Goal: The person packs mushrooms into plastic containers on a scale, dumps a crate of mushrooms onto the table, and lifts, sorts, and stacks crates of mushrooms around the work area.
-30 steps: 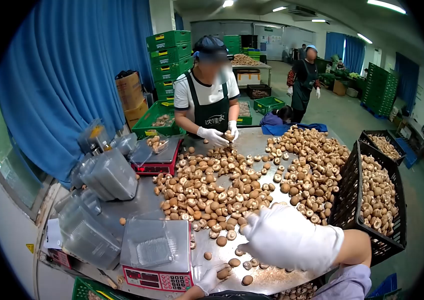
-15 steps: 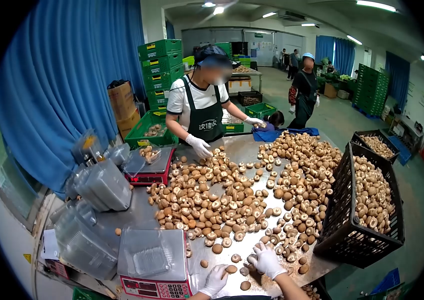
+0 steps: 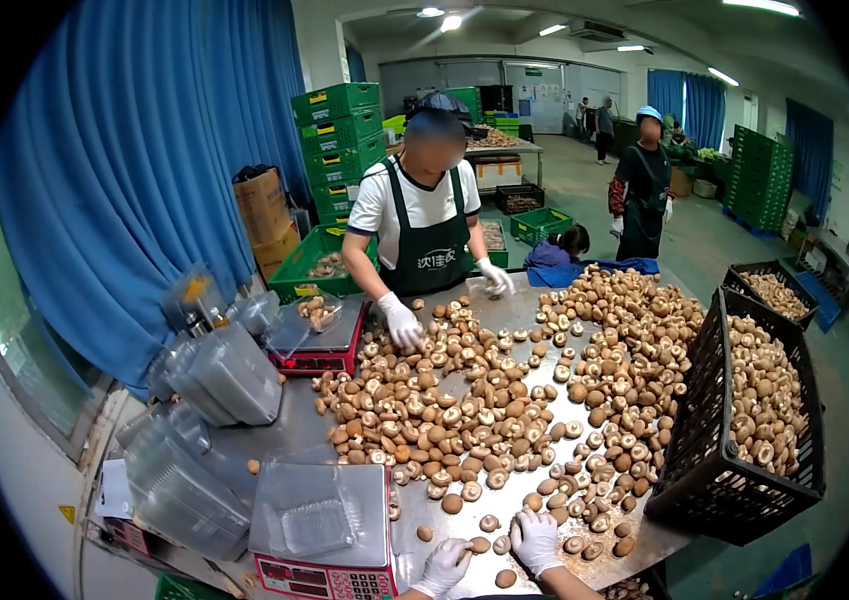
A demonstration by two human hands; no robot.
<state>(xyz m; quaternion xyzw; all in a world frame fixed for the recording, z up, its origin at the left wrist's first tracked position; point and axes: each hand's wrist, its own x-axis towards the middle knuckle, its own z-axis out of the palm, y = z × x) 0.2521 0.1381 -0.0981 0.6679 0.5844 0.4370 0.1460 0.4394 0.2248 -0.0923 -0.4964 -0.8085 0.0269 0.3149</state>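
Note:
Both my hands wear white gloves at the near edge of the metal table. My left hand (image 3: 445, 570) is closed, its fingertips at the edge of a brown-capped mushroom (image 3: 480, 545). To the right of it, my right hand (image 3: 537, 541) lies palm down, fingers forward and slightly bent; nothing shows in its grip. Between the hands sits another mushroom (image 3: 502, 545), close to the right thumb, and a single mushroom (image 3: 506, 578) lies nearer to me. Ahead spreads a large mushroom pile (image 3: 445, 410), with more mushrooms (image 3: 625, 400) to the right.
A red scale (image 3: 325, 575) bearing a clear plastic tray (image 3: 317, 528) stands at left, beside stacked clear trays (image 3: 190, 500). A black crate (image 3: 695, 470) of mushrooms borders the right side. Across the table, a co-worker in a green apron (image 3: 430, 255) handles mushrooms near a second scale (image 3: 320, 350).
My right hand has drawn back towards me, its fingers less spread. My left hand stays by its mushroom. The co-worker's hand on the right has come down towards the table. The view has shifted slightly.

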